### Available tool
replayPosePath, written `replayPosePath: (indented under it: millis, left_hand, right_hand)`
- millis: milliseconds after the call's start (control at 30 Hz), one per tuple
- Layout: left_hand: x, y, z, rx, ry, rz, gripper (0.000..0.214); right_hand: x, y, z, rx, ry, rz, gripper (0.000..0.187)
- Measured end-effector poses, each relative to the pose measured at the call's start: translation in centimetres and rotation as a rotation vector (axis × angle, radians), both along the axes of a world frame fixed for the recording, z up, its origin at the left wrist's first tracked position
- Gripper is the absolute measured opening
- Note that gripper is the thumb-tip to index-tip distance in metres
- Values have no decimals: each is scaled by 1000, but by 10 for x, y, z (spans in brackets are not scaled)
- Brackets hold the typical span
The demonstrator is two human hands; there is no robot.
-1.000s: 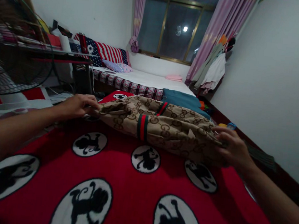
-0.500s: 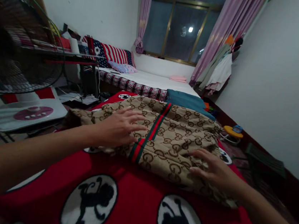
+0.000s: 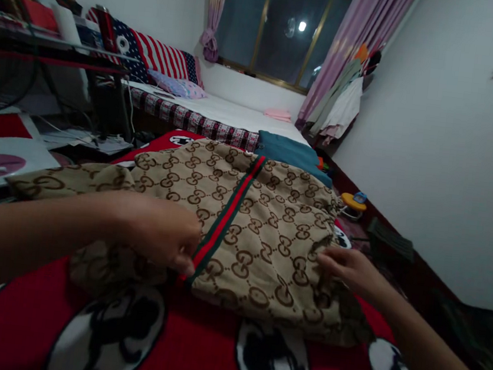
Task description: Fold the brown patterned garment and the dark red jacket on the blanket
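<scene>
A beige long-sleeved garment (image 3: 264, 222) with a brown monogram print lies spread over a red blanket (image 3: 197, 345). Down its middle runs a green-red-green stripe, and one sleeve stretches out to the left. My left hand (image 3: 158, 231) is closed at the near end of the stripe, its thumb and fingers pinching the cloth. On the garment's right side, my right hand (image 3: 348, 268) is also closed, with thumb and fingertips gripping a bit of the fabric. The cloth under my left forearm is partly hidden.
Behind the garment stands a bed with a white sheet (image 3: 237, 111) and a folded teal cloth (image 3: 292, 154). A cluttered desk (image 3: 56, 59) is at the left. A yellow stool (image 3: 354, 202) and a dark folding chair (image 3: 389, 240) stand at the right by the wall.
Both hands were open with fingers spread above the cloth; now they are closed on it. The garment lies flatter and wider, its left sleeve drawn out. The view has shifted right.
</scene>
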State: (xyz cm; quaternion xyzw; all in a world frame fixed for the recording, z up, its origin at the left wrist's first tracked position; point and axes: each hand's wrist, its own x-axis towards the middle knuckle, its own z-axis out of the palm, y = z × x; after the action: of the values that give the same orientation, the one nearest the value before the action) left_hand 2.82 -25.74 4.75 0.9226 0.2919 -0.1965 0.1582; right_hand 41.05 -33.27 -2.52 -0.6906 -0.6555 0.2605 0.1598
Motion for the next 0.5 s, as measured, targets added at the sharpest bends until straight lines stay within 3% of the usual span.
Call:
replayPosePath:
  millis: [67,100,167,233,333,400,500]
  left_hand:
    - [16,23,0,-50,-83,-12,26]
    - [24,35,-3,-33,-122,-18,29]
    - [38,55,-11,66,-147,-25,37]
    - [47,68,-22,150,-106,-26,54]
    - [51,70,-39,111,-33,-54,82]
    - [47,61,-49,31,-3,-84,95]
    - [39,37,-58,0,13,-117,104]
  right_hand:
    - [20,14,-19,241,-140,-291,43]
    - [26,20,-29,278,-157,-376,47]
    - [30,27,-47,273,-120,-433,61]
    - [24,28,-55,302,-54,-376,69]
    - [18,19,-48,404,36,-267,57]
    - [24,9,-37,439,102,-317,50]
    - [45,-5,-28,447,116,-461,55]
